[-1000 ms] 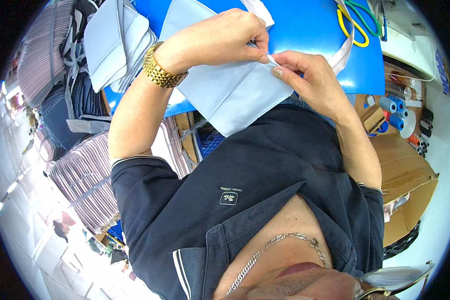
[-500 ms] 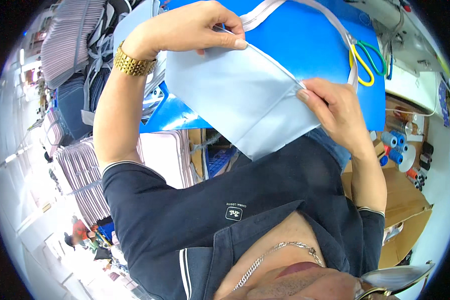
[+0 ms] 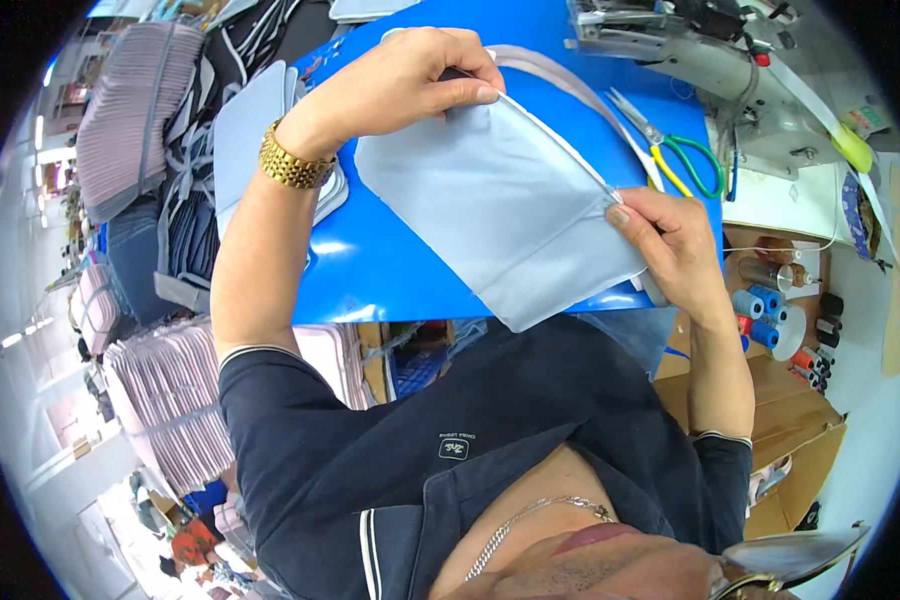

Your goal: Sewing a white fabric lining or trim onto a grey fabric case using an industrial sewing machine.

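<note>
I hold a pale blue-grey fabric piece (image 3: 490,210) stretched along its upper edge, where a narrow white strip runs. My left hand (image 3: 420,90), with a gold watch on the wrist, pinches the top corner. My right hand (image 3: 670,240) grips the other end of that edge between thumb and fingers. The fabric spreads over the blue work surface (image 3: 360,285). Behind it lie a long pale zipper strip (image 3: 545,62) and scissors (image 3: 687,160) with yellow and green handles.
Stacks of pink padded pieces (image 3: 120,120) and dark bundles (image 3: 185,245) fill the left. Pale pieces (image 3: 245,130) lie beside my left arm. A sewing machine (image 3: 710,75) stands at back right, thread spools (image 3: 765,330) and a cardboard box (image 3: 795,440) below. Someone in red (image 3: 195,540) appears far lower left.
My hands have moved apart along the fabric's edge, pulling it taut; the right went rightward and down. The view has shifted, bringing the sewing machine into sight.
</note>
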A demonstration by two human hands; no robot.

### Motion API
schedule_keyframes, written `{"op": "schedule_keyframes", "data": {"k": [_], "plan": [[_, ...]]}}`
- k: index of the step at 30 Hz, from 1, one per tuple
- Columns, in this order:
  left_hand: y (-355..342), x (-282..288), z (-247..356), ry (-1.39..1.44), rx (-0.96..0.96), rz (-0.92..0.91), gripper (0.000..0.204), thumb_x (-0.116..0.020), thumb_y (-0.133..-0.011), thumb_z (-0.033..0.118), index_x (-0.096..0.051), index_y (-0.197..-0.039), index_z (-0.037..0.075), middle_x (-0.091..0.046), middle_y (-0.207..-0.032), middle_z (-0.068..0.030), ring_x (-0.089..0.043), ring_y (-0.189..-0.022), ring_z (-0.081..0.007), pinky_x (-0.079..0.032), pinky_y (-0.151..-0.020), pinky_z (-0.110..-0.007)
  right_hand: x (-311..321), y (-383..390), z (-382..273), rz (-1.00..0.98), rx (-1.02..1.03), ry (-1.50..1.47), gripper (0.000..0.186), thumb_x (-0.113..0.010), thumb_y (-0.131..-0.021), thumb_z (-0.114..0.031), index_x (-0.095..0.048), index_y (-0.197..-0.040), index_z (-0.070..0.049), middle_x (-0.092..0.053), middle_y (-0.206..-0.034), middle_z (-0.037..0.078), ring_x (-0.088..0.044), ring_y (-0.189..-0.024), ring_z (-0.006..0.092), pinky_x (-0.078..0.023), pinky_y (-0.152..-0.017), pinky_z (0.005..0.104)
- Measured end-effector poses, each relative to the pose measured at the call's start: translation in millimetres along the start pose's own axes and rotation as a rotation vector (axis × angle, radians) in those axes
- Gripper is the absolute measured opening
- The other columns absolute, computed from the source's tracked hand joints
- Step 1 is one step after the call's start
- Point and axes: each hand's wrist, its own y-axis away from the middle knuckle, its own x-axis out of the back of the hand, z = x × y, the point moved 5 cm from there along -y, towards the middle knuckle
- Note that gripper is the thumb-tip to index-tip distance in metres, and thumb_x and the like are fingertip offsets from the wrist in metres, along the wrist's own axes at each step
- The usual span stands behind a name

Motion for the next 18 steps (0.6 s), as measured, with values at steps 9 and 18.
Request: {"op": "schedule_keyframes", "data": {"k": [9, 18], "plan": [[-76, 10, -16, 0.143, -0.049, 0.202, 0.02, -0.07, -0.096, 0.018, -0.073, -0.107, 0.002, -0.074, -0.103, -0.0082, -0.068, -0.09, -0.0169, -0.053, -0.081, -0.032, 50, -30, 35, 0.084, -0.152, -0.233, 0.018, -0.07, -0.099, -0.013, -0.075, -0.104, 0.003, -0.069, -0.083, 0.002, -0.057, -0.078, 0.0077, -0.046, -0.07, 0.0257], [-105, -9, -63, 0.535, 0.02, 0.203, 0.024, -0.07, -0.095, 0.013, -0.072, -0.115, 0.001, -0.072, -0.094, -0.0027, -0.064, -0.085, -0.0096, -0.052, -0.074, -0.028, 54, -41, 49, 0.098, -0.153, -0.328, 0.018, -0.07, -0.1, -0.013, -0.075, -0.105, 0.004, -0.069, -0.086, 0.001, -0.058, -0.079, 0.0061, -0.046, -0.07, 0.0242]]}}
